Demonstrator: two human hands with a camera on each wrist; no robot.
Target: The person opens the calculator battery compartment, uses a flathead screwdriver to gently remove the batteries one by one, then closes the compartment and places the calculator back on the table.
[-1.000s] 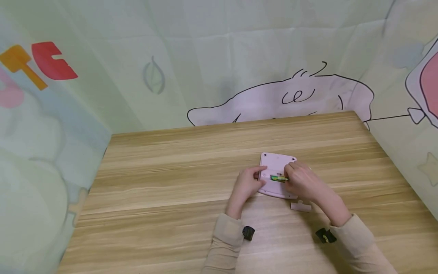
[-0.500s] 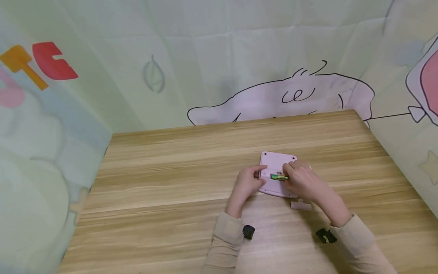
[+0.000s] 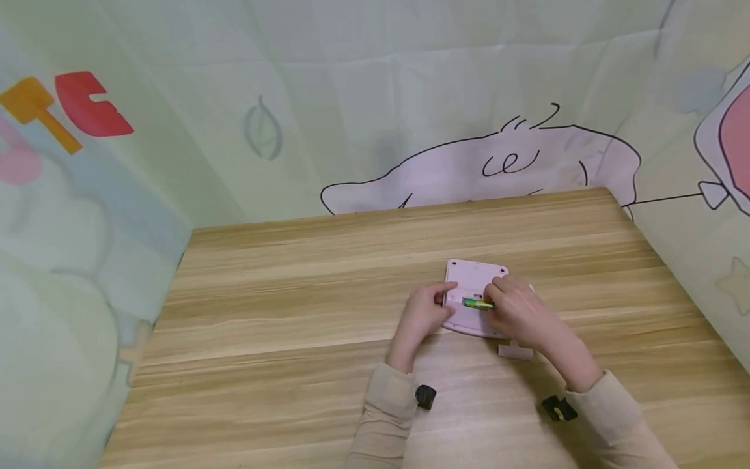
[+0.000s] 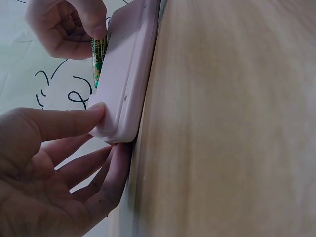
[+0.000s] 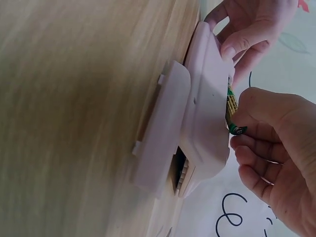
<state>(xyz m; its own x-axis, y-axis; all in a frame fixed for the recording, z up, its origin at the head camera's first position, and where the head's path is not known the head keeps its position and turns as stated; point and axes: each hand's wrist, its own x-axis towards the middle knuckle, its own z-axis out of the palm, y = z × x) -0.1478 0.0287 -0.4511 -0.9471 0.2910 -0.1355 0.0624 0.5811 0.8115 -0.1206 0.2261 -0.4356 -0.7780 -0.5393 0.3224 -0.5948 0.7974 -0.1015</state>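
Observation:
A pink calculator (image 3: 473, 273) lies face down on the wooden table, its battery slot uncovered near the middle of its back. My left hand (image 3: 426, 311) grips its left edge; in the left wrist view the thumb presses on the back and the other fingers reach under the rim. My right hand (image 3: 518, 309) pinches one end of a green and yellow battery (image 3: 476, 303), whose other end points left at the slot. The right wrist view shows the battery (image 5: 231, 104) at the calculator's back, with thumb and index finger at its near end.
A small pink battery cover (image 3: 515, 352) lies on the table (image 3: 293, 312) just in front of the calculator, below my right hand. A printed cloth backdrop (image 3: 351, 98) rises behind the table and along its sides.
Hardly anything differs. My right hand has shifted very slightly with the battery in its pinch, while the left hand and the calculator stay put.

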